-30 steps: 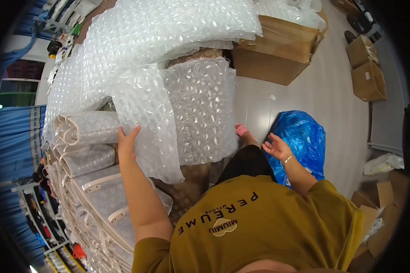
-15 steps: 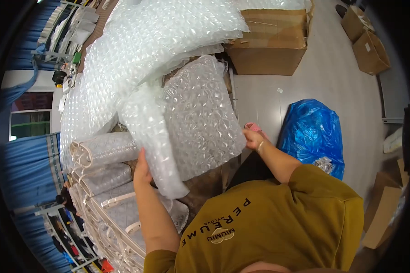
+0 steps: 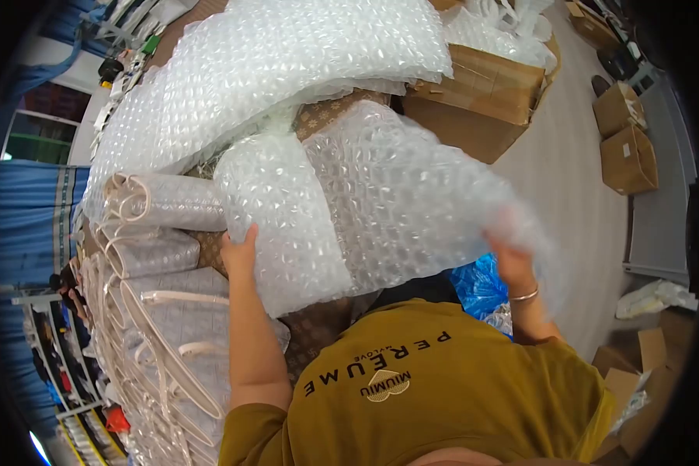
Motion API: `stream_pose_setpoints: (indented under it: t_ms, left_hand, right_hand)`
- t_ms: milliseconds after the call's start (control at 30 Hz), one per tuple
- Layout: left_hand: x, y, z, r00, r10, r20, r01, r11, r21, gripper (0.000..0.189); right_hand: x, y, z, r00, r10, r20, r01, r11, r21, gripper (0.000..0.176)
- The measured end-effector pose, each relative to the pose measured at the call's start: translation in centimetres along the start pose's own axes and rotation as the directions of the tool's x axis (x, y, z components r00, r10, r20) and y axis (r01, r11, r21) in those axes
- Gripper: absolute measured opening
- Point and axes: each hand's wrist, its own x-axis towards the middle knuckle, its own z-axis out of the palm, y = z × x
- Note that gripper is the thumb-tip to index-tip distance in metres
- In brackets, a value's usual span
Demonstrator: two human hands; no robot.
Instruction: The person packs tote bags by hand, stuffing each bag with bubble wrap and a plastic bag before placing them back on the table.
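Observation:
A clear bubble wrap sheet (image 3: 412,194) stretches across the front of me, with a thicker folded part (image 3: 283,210) on its left. My left hand (image 3: 239,255) is at the left edge of that folded part, thumb against the plastic and fingers partly hidden. Further right, my right hand (image 3: 514,252) is closed on the sheet's raised right end; motion blurs its fingers and plastic partly covers them. Just left of my left hand lies a rolled, pale patterned bag (image 3: 179,200) with light trim. More such bags (image 3: 186,311) with straps are stacked below it.
A large pile of bubble wrap (image 3: 303,54) covers the far part of the brown patterned surface (image 3: 330,116). Beyond the sheet stands an open cardboard box (image 3: 470,116). A blue plastic bag (image 3: 478,289) is beside me on the right. More cartons (image 3: 629,159) stand along the right side.
My right hand has moved right, pulling the sheet's right end outward over the blue bag. The folded left part has spread wider and flatter. My left hand stays near its edge.

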Motion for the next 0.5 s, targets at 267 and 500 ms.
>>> stream_pose_setpoints:
  t_ms: [267, 500]
  left_hand:
    - [-2.3, 1.1, -0.1, 0.954, 0.096, -0.283, -0.029, 0.972, 0.233, 0.086]
    - [-3.9, 1.5, -1.0, 0.946, 0.06, -0.318, 0.02, 0.97, 0.244, 0.083]
  right_hand:
    - [7.4, 1.9, 7.9, 0.955, -0.12, 0.27, -0.017, 0.89, 0.456, 0.056]
    - [11.6, -0.2, 2.1, 0.829, -0.244, 0.503, -0.228, 0.673, 0.703, 0.072]
